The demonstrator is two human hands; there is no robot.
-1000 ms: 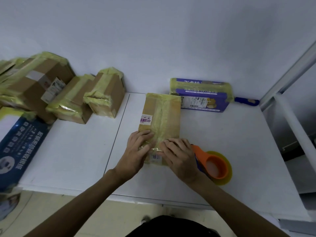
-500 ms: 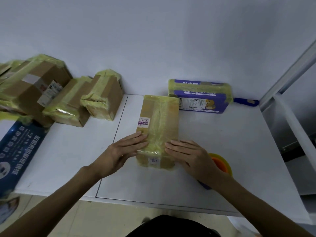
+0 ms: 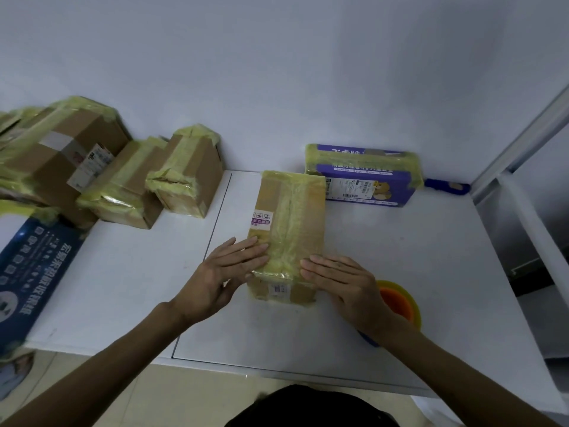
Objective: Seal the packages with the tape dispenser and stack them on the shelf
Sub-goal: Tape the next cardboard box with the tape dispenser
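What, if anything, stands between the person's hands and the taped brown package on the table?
Nothing visible does. The left hand and the right hand both rest with straight fingers on the near end of the brown package. The tape dispenser lies off to the side, partly under the right wrist.
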